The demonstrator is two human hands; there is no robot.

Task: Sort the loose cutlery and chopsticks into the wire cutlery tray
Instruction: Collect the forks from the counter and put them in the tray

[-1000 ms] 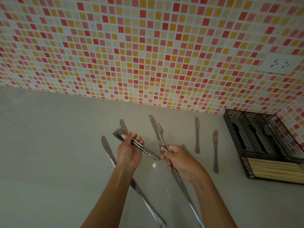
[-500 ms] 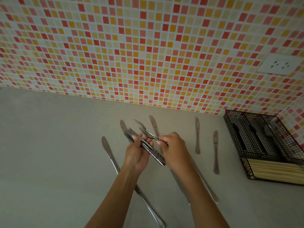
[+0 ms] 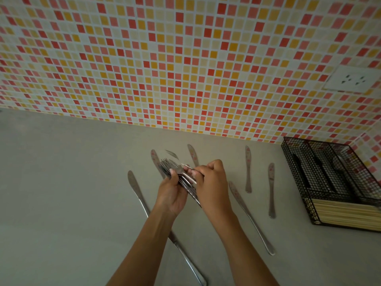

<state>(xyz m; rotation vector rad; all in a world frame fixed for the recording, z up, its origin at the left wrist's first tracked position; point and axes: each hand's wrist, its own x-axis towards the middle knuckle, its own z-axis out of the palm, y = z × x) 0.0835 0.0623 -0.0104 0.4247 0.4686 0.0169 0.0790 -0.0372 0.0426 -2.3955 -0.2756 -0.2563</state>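
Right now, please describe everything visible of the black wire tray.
The wire tray is a black rectangular basket of fine metal mesh. Mesh walls split it into long compartments, which hold dark shapes too dim to identify, and one crosswise compartment at the near end, full of pale wooden chopsticks lying flat. It stands level on the grey counter, in the right corner, close to the tiled wall. Its right edge is out of frame.
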